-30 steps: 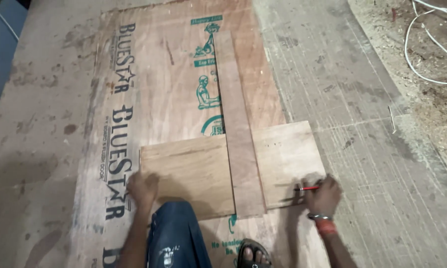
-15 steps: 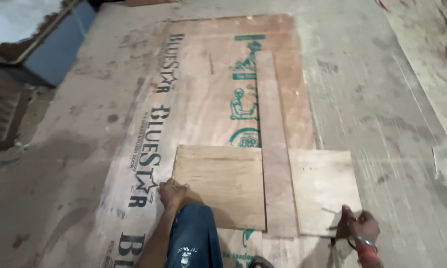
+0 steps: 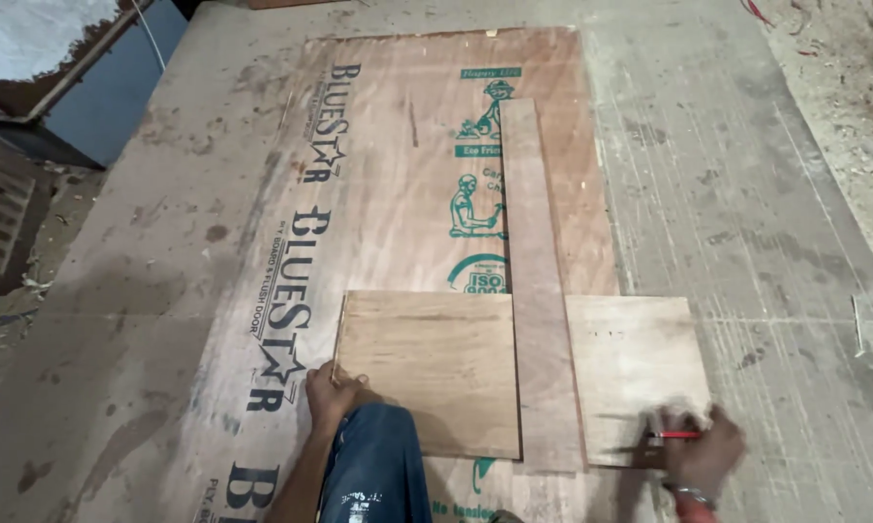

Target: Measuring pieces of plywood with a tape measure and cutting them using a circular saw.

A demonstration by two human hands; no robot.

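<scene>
Left hand: pressed flat on the near left corner of the rectangular plywood piece, fingers spread and gripping nothing, simply pinning the board down.
Right hand: fingers curled shut around a red pencil, its tip lying on the near right edge of the same plywood piece.
Plywood piece: light, rectangular, lying flat on the big printed plywood sheet, its right end running past that sheet's edge onto the bare board beneath.
Wooden strip: long and narrow, laid across the plywood piece from near edge to far, standing square to it like a straightedge, touching both the piece and the printed sheet.
Knee: in paint-flecked blue denim, just beside the left hand at the near edge.
What changed: a second ago the pencil hand sat at the right edge too, but the view has swung and the piece now sits lower and further right in frame; the left hand stays planted on its corner and the strip has not shifted.
What that means: judging by the steady hold and the pencil at the edge, the marking is being done at the right end, with nothing disturbed.
Surroundings: dusty floor with sawdust to the right, dark panels at far left.
</scene>
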